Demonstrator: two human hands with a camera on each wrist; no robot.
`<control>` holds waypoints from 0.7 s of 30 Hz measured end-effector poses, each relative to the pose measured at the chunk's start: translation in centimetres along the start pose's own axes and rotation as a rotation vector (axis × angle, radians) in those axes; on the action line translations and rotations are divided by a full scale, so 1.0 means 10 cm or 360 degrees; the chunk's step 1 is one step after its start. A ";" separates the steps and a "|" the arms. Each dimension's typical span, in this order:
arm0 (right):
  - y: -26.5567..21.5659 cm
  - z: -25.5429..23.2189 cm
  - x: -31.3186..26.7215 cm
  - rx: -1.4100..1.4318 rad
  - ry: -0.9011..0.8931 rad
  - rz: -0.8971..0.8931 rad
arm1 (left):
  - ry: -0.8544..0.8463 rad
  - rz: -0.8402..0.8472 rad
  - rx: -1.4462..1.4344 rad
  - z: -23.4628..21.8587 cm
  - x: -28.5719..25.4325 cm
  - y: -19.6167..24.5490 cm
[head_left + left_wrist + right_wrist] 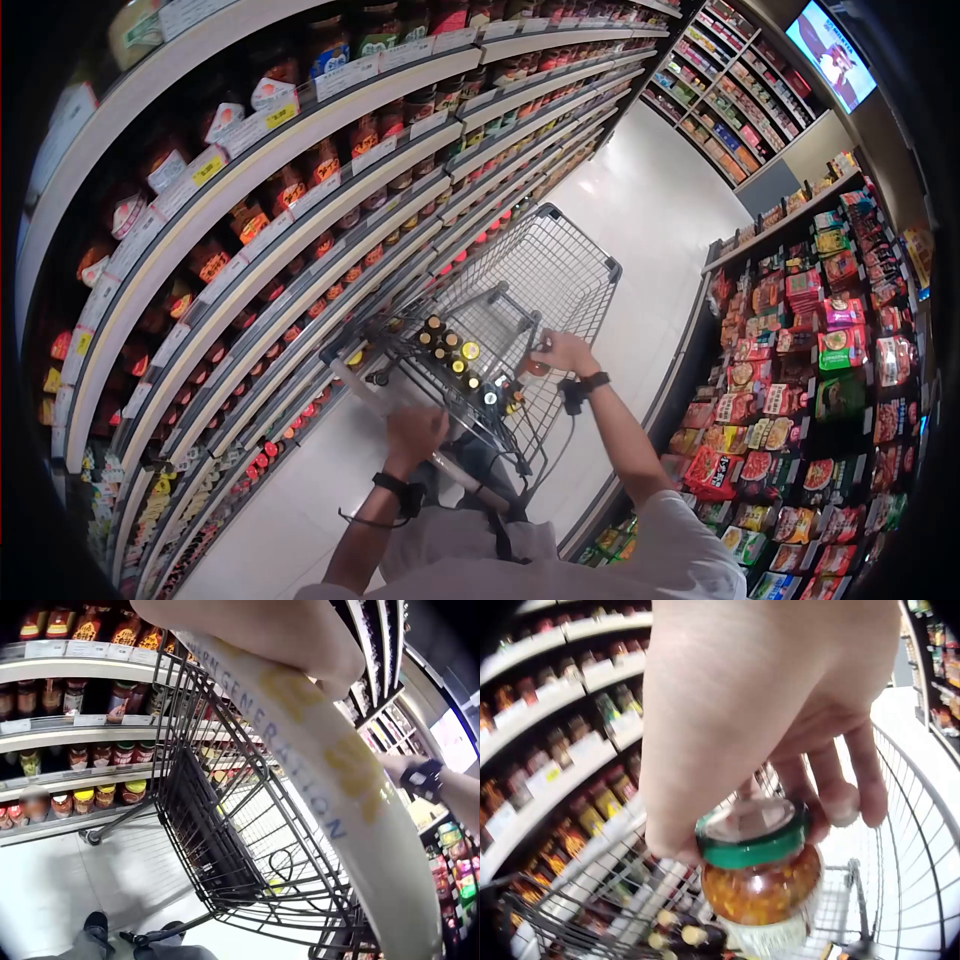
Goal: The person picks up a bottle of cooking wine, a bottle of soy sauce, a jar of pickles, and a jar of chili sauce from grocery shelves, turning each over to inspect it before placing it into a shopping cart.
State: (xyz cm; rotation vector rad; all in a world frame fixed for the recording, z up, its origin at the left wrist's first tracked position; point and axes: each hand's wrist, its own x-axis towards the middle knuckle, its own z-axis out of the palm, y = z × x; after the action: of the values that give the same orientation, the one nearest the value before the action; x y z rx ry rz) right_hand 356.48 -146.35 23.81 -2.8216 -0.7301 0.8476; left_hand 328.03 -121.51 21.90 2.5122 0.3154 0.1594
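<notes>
A glass jar (761, 889) with a green lid and orange-red contents hangs from my right hand (772, 712), its lid pinched between thumb and fingers, above the cart. In the head view my right hand (562, 353) is over the cart's near part, beside several dark bottles (440, 342) with black, yellow and white tops standing in it. My left hand (416, 436) grips the cart's pale handle bar (468, 474); in the left wrist view the hand (262, 634) lies over the lettered handle (300, 765). The jar's base is partly hidden in shadow and glare.
The wire cart (560, 265) stands in an aisle. Shelves of jars (290, 190) run along the left side, and a display of packaged food (780, 400) lines the right. A lit screen (832, 55) hangs at the far right, with more shelves beyond the pale floor (655, 190).
</notes>
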 end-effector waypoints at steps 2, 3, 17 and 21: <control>0.07 0.39 0.46 0.0004 -0.0077 0.0174 | -0.0077 -0.0033 -0.0065 0.07 0.00 -0.05; 0.04 0.58 0.62 0.0003 -0.0053 0.0288 | -0.0106 -0.0021 -0.0054 0.04 -0.01 -0.05; 0.37 2.85 1.65 0.0195 -0.0103 0.0652 | 0.0119 -0.0098 0.0024 0.09 0.18 0.03; 0.33 3.06 1.71 0.0359 -0.0096 0.0683 | 0.0105 -0.0078 0.0040 0.11 0.18 0.03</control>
State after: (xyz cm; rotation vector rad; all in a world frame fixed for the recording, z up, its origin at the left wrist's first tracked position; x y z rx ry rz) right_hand 353.68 -142.17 -10.98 -2.7893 -0.0188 1.0010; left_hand 330.02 -121.91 21.23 2.5251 0.4077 0.2204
